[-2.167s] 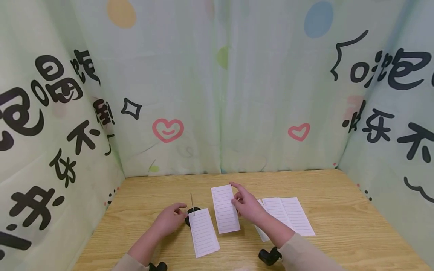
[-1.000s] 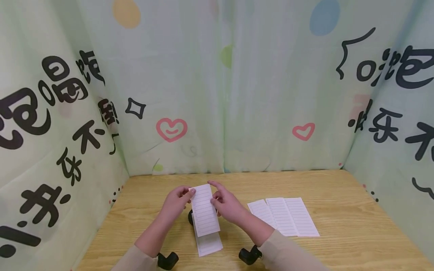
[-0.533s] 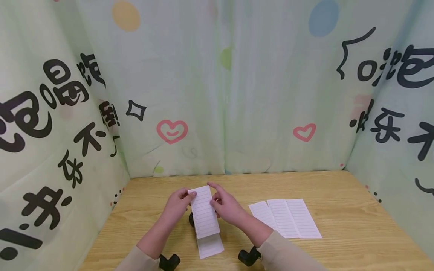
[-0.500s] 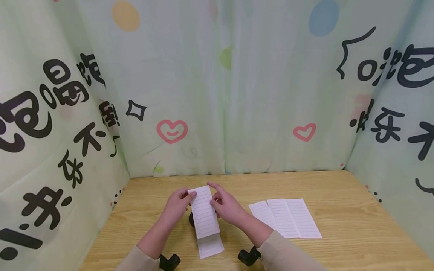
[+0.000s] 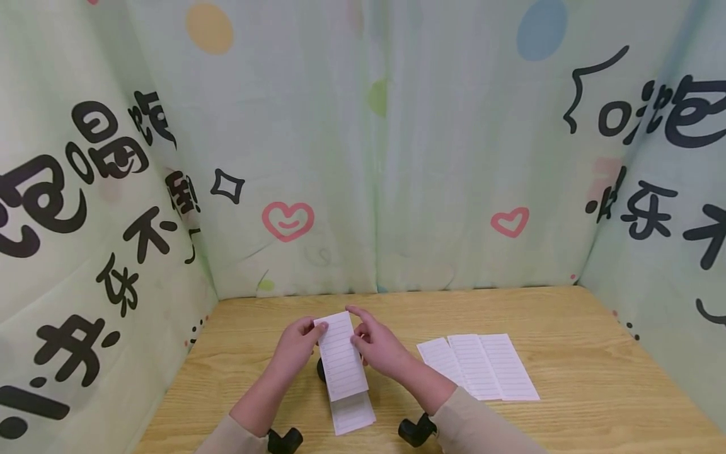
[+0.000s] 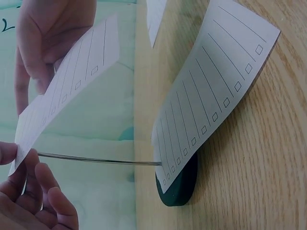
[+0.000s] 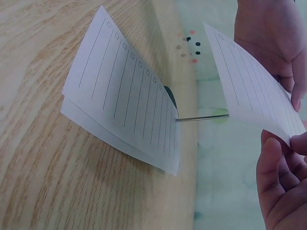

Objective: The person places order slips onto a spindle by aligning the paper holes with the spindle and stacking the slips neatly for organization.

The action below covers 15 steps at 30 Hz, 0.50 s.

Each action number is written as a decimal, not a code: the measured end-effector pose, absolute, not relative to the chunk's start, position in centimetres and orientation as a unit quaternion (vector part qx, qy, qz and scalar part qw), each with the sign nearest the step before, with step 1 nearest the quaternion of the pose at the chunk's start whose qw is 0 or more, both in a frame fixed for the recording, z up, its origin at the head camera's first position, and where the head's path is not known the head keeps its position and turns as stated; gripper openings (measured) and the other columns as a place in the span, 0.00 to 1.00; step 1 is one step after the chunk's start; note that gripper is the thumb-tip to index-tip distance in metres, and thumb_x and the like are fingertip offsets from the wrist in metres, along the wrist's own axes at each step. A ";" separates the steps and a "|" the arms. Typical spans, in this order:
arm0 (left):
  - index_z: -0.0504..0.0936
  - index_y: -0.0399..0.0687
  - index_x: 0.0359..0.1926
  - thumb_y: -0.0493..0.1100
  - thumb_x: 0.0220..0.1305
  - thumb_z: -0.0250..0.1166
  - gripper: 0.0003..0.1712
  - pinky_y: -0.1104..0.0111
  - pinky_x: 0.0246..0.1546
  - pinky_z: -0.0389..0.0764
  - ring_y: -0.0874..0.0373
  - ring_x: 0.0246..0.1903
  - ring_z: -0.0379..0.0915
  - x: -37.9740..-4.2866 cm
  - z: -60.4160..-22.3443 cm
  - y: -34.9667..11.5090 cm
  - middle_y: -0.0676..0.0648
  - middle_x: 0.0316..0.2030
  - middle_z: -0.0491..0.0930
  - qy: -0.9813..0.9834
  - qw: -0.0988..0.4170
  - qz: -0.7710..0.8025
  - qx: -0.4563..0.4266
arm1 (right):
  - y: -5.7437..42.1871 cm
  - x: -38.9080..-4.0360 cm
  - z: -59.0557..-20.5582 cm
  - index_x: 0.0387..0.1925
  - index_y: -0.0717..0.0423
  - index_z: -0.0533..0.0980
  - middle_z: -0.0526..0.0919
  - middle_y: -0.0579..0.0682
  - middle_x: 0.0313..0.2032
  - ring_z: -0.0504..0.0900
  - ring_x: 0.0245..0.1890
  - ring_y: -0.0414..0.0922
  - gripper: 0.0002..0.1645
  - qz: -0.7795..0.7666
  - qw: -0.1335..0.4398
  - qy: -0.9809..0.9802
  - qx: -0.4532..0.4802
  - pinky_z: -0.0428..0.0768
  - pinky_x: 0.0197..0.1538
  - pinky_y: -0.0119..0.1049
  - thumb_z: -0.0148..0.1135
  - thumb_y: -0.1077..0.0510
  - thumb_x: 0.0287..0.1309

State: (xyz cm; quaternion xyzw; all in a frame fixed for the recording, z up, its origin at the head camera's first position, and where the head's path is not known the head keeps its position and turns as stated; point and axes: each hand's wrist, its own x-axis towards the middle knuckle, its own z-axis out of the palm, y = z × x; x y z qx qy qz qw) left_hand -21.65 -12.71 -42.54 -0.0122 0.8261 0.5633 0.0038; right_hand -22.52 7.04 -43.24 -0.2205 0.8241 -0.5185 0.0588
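A lined white paper slip point(image 5: 342, 362) with small checkboxes is held up between both hands. My left hand point(image 5: 296, 348) pinches its upper left corner, thumb on the front. On the right edge, my right hand point(image 5: 380, 343) pinches it between thumb and fingers, index finger extended past the top. Below it stands a bill spike with a thin metal rod point(image 6: 100, 159) and a round dark base point(image 6: 182, 184). Lower slips point(image 7: 120, 91) are threaded on the rod near the base, at least two overlapping. The rod's upper end meets the raised slip in the wrist views; its tip is hidden.
Several more lined slips point(image 5: 479, 367) lie overlapping on the wooden table point(image 5: 595, 403) to the right. A printed curtain point(image 5: 431, 157) closes off the back and sides. Black wrist devices point(image 5: 416, 430) sit under both wrists.
The right hand has carried the slip left, over the bill spike. My left hand has risen and taken its upper left corner. In the last half second the hands have barely moved.
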 end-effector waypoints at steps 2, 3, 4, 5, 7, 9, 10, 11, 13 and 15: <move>0.83 0.42 0.45 0.51 0.72 0.60 0.16 0.63 0.36 0.74 0.46 0.38 0.72 -21.6 -42.5 -12.7 0.47 0.34 0.78 0.826 0.003 0.563 -0.012 | 7.1 -22.5 -43.2 0.74 0.49 0.58 0.78 0.50 0.34 0.73 0.21 0.43 0.34 -0.518 0.057 0.824 -0.221 0.78 0.26 0.38 0.52 0.65 0.71; 0.83 0.42 0.45 0.51 0.72 0.60 0.17 0.62 0.36 0.74 0.47 0.38 0.72 -21.6 -42.5 -12.7 0.48 0.35 0.78 0.826 0.003 0.563 -0.011 | 7.1 -22.5 -43.2 0.74 0.48 0.58 0.78 0.50 0.34 0.73 0.22 0.43 0.34 -0.518 0.058 0.824 -0.220 0.78 0.26 0.38 0.52 0.65 0.71; 0.83 0.42 0.45 0.51 0.72 0.60 0.17 0.63 0.36 0.74 0.48 0.38 0.72 -21.6 -42.5 -12.7 0.48 0.35 0.79 0.826 0.003 0.564 -0.011 | 7.1 -22.5 -43.2 0.74 0.48 0.57 0.78 0.50 0.34 0.73 0.22 0.43 0.34 -0.518 0.058 0.824 -0.220 0.78 0.26 0.38 0.52 0.65 0.71; 0.82 0.42 0.45 0.51 0.72 0.59 0.17 0.62 0.36 0.74 0.48 0.38 0.72 -21.6 -42.5 -12.7 0.47 0.35 0.78 0.825 0.004 0.565 -0.011 | 7.1 -22.5 -43.2 0.74 0.48 0.57 0.78 0.50 0.34 0.73 0.22 0.43 0.34 -0.518 0.058 0.824 -0.220 0.78 0.26 0.38 0.52 0.65 0.71; 0.82 0.42 0.46 0.51 0.73 0.59 0.17 0.60 0.37 0.75 0.49 0.37 0.72 -21.6 -42.6 -12.7 0.47 0.34 0.78 0.823 0.005 0.568 -0.012 | 7.1 -22.5 -43.2 0.74 0.48 0.57 0.78 0.50 0.34 0.73 0.22 0.43 0.34 -0.519 0.060 0.824 -0.218 0.78 0.26 0.37 0.52 0.65 0.71; 0.82 0.42 0.47 0.50 0.73 0.58 0.16 0.58 0.38 0.75 0.51 0.37 0.72 -21.6 -42.7 -12.8 0.47 0.34 0.78 0.821 0.005 0.570 -0.014 | 7.1 -22.5 -43.2 0.74 0.47 0.57 0.78 0.50 0.34 0.74 0.22 0.44 0.34 -0.520 0.062 0.824 -0.216 0.78 0.26 0.37 0.52 0.65 0.71; 0.82 0.42 0.47 0.50 0.74 0.58 0.16 0.57 0.39 0.75 0.51 0.37 0.73 -21.6 -42.7 -12.8 0.47 0.34 0.78 0.820 0.005 0.572 -0.016 | 7.1 -22.5 -43.2 0.74 0.48 0.57 0.78 0.50 0.34 0.74 0.22 0.45 0.34 -0.520 0.062 0.824 -0.217 0.78 0.26 0.37 0.52 0.65 0.71; 0.82 0.42 0.46 0.49 0.74 0.58 0.15 0.56 0.39 0.75 0.51 0.37 0.73 -21.6 -42.7 -12.8 0.47 0.33 0.78 0.820 0.004 0.573 -0.018 | 7.1 -22.5 -43.2 0.74 0.48 0.57 0.78 0.49 0.34 0.74 0.22 0.45 0.34 -0.519 0.062 0.825 -0.216 0.78 0.26 0.37 0.52 0.65 0.71; 0.81 0.42 0.45 0.49 0.73 0.58 0.15 0.56 0.39 0.75 0.51 0.37 0.73 -21.6 -42.8 -12.8 0.47 0.34 0.78 0.819 0.003 0.574 -0.021 | 7.1 -22.5 -43.3 0.74 0.48 0.57 0.78 0.49 0.34 0.75 0.22 0.46 0.34 -0.518 0.063 0.825 -0.217 0.77 0.25 0.36 0.52 0.64 0.71; 0.81 0.42 0.43 0.49 0.73 0.59 0.14 0.58 0.38 0.75 0.51 0.37 0.74 -21.6 -42.9 -12.8 0.47 0.33 0.78 0.820 0.001 0.572 -0.022 | 7.1 -22.4 -43.3 0.75 0.48 0.57 0.78 0.49 0.35 0.75 0.22 0.46 0.34 -0.515 0.063 0.827 -0.216 0.77 0.25 0.36 0.52 0.64 0.72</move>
